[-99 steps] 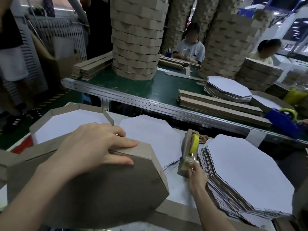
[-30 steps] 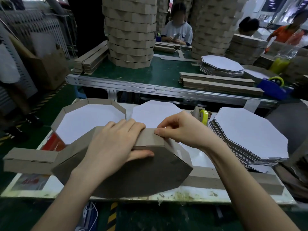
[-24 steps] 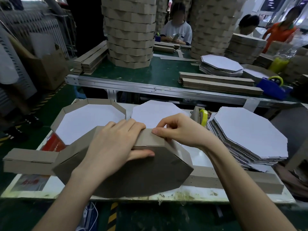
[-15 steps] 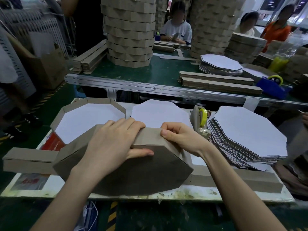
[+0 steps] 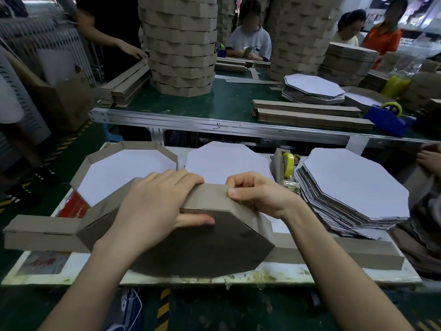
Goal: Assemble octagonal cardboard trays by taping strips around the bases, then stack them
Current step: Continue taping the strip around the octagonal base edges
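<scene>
We counted two trays on the near bench. One finished tray (image 5: 128, 168) lay flat at the left, white base up. The second tray (image 5: 202, 247) stood tilted on edge at the front, brown underside toward us, its unfolded strip (image 5: 40, 231) trailing left. The left hand (image 5: 155, 206) clasped the top wall, fingers together over it, thumb pressed on the underside. The right hand (image 5: 260, 197) pinched the same wall with curled fingers and thumb. Behind lay one white octagonal base (image 5: 226, 161), one tape dispenser (image 5: 284, 168) and one stack of bases (image 5: 353, 187). The bench (image 5: 155, 279) was white and scuffed. Beyond, a green conveyor table (image 5: 226, 101) carried two tall tray columns (image 5: 181, 44), strip bundles (image 5: 310, 115) and one blue dispenser (image 5: 389, 118). Three workers (image 5: 248, 41) faced us behind it.
</scene>
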The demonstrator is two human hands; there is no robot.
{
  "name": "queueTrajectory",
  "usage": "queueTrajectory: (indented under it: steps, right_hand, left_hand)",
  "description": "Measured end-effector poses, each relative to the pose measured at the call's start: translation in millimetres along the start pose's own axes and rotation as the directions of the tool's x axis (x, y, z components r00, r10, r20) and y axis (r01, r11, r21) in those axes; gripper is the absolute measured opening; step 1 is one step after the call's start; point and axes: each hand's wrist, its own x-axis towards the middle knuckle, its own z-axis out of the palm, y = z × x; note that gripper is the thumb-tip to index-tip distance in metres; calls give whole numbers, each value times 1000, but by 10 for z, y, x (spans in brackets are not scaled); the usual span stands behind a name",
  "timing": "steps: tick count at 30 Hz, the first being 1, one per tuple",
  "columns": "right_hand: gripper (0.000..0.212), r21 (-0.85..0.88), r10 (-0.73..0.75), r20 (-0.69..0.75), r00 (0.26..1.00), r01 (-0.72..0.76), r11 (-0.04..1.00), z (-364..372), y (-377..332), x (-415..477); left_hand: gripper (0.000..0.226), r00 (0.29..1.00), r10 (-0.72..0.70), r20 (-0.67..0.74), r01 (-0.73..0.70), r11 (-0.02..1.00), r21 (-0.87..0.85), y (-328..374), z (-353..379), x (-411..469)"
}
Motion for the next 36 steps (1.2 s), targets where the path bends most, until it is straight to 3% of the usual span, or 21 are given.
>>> queueTrajectory:
  steps: [3,7,11,13,15,17,19,21,22,24,28,33,36]
  right_hand:
    - [17,-22,-19,-15,1000,18,1000,20,46,-10]
    - [31,-176,29,-25,999,-33,984,-40,97,-29]
    - [16,-66,48,81,996,-42,997,-218,171,-47]
    - [29,31,77,96,992,-80,996,-390,252,-76]
    - [39,66,138,66,988,-142,988,-642,388,-136]
    - [29,35,193,-86,977,-191,981,-905,562,-185]
    - [18,26,221,-409,885,-231,973,-1168,744,-156]
    - [12,-49,189,-736,650,-330,943,-1451,957,-78]
    - [13,-105,153,-817,557,-405,908,-1577,1047,-48]
    - [23,-135,153,-872,465,-529,838,-1812,1225,4]
    - [31,-166,180,-910,372,-728,666,-2191,1389,110]
    - [36,-125,303,-877,372,-787,604,-2468,1463,188]
    - [23,3,363,-874,324,-742,671,-2581,1516,214]
  left_hand:
    - [63,1000,-2,5,2,1000,11,8,-18,0]
    - [64,1000,-2,25,2,1000,-9,-1,-32,13]
    - [63,999,23,39,-25,999,45,87,-21,113]
    - [62,998,34,54,-39,994,100,157,-13,188]
    - [61,997,22,75,-32,990,136,200,0,251]
    - [64,995,-16,102,3,992,123,193,25,290]
    - [69,991,-57,123,45,994,98,164,52,331]
    - [71,988,-77,136,63,992,106,162,71,377]
    - [73,986,-89,144,73,991,112,172,82,404]
    - [79,972,-125,197,105,989,105,191,109,466]
    - [85,950,-169,263,152,985,85,184,199,618]
    - [88,947,-189,261,161,979,124,261,239,771]
    - [84,941,-210,265,180,975,132,291,256,821]
